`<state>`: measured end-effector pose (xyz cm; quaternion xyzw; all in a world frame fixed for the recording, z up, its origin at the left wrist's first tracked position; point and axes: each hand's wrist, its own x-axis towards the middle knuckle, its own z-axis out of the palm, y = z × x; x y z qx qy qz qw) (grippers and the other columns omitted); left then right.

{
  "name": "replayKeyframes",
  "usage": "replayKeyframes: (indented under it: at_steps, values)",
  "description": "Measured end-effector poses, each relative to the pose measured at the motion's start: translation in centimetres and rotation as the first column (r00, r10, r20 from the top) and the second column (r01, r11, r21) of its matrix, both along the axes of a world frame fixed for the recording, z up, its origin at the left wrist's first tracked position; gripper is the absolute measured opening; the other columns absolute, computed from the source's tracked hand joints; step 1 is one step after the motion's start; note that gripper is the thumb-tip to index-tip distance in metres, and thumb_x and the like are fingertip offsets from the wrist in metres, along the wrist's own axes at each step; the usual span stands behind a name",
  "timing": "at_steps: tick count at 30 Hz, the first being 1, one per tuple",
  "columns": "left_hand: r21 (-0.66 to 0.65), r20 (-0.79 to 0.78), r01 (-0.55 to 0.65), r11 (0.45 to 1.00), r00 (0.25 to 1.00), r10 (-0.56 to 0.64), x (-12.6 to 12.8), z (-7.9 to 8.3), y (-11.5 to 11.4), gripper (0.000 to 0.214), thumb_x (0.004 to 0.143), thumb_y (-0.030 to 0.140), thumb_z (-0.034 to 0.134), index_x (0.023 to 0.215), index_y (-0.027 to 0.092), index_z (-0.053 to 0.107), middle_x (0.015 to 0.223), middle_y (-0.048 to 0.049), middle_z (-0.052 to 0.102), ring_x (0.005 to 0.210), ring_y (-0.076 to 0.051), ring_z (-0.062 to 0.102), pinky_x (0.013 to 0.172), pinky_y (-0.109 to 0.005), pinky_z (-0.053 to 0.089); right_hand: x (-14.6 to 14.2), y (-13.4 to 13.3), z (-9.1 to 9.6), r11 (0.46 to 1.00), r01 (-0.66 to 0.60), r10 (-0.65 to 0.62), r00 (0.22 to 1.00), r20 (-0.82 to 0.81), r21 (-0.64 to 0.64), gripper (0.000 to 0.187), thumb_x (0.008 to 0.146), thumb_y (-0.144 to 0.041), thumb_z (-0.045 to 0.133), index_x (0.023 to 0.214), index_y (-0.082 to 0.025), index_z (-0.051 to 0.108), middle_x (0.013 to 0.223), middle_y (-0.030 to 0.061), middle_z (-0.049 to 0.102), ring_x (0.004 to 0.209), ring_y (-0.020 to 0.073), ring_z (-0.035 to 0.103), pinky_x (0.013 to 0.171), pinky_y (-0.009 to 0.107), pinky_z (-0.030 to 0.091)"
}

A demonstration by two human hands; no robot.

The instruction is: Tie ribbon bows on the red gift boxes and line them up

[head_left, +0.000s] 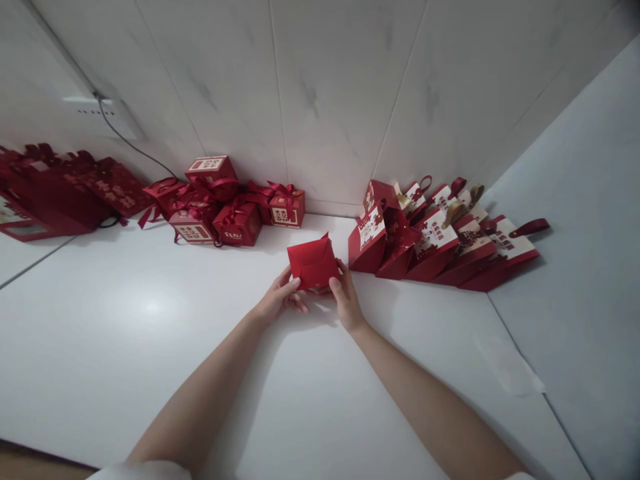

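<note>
A small red paper gift box (pixel 314 262) is held between my two hands over the white table, its plain folded face turned toward me and a pointed flap sticking up at its top right. My left hand (pixel 281 293) grips its left lower corner, thumb on the front and the other fingers curled below. On the right side, my right hand (pixel 346 293) clasps the box with its thumb at the lower right corner. The underside of the box is mostly hidden. Close beyond my right hand stands a row of red gift bags (pixel 433 243) with white labels and ribbon loops.
Ribbon-tied red boxes (pixel 237 223) are piled against the tiled wall (pixel 330 100) at the back left. Larger red bags (pixel 55 193) stand at the far left, near a cable (pixel 130 143) from a wall socket (pixel 103 115). The white table (pixel 125 347) meets a pale side panel (pixel 585 267).
</note>
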<state>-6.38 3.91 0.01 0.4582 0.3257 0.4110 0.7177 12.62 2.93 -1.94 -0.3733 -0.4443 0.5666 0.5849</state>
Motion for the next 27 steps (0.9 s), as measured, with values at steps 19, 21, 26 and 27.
replayKeyframes:
  at_steps: [19, 21, 26, 27]
  values:
    - [-0.031, -0.096, -0.029, 0.999, 0.995, 0.026, 0.3, 0.8, -0.1, 0.059, 0.090, 0.050, 0.055, 0.137, 0.018, 0.041, 0.073, -0.0081, 0.073, 0.057, -0.022, 0.070, 0.048, -0.025, 0.052, -0.1, -0.3, 1.0, 1.000, -0.005, 0.005, 1.000, -0.019, -0.006, 0.069, 0.084, -0.051, 0.062, 0.142, -0.025, 0.033, 0.109, 0.0083, 0.066, 0.075, 0.0188, 0.067, 0.071, 0.035, 0.057]
    - [-0.083, -0.092, -0.007, 0.997, 0.996, 0.000, 0.3, 0.6, 0.1, 0.062, 0.089, 0.063, 0.046, 0.122, 0.011, 0.054, 0.069, -0.0101, 0.072, 0.056, -0.022, 0.069, 0.048, -0.025, 0.050, -0.1, -0.4, 1.1, 1.000, 0.004, -0.004, 1.000, -0.012, -0.011, 0.070, 0.083, -0.051, 0.063, 0.141, -0.025, 0.034, 0.114, 0.0092, 0.064, 0.073, 0.0182, 0.067, 0.070, 0.035, 0.057]
    - [-0.163, -0.068, 0.023, 0.986, 0.997, -0.035, 0.3, 0.5, 0.4, 0.077, 0.085, 0.078, 0.030, 0.116, 0.013, 0.057, 0.066, -0.0101, 0.071, 0.055, -0.023, 0.069, 0.046, -0.025, 0.047, -0.1, -0.4, 1.2, 0.998, 0.049, -0.049, 0.999, 0.015, -0.030, 0.069, 0.081, -0.052, 0.066, 0.137, -0.024, 0.036, 0.106, 0.0078, 0.063, 0.071, 0.0181, 0.067, 0.066, 0.033, 0.058]
    - [-0.166, -0.070, 0.017, 0.986, 0.997, -0.029, 0.3, 0.6, 0.4, 0.076, 0.085, 0.077, 0.030, 0.118, 0.015, 0.056, 0.066, -0.0094, 0.071, 0.055, -0.023, 0.069, 0.046, -0.025, 0.047, -0.1, -0.4, 1.2, 0.998, 0.062, -0.061, 0.998, 0.024, -0.033, 0.068, 0.080, -0.052, 0.066, 0.135, -0.023, 0.037, 0.104, 0.0073, 0.063, 0.071, 0.0183, 0.067, 0.064, 0.032, 0.058]
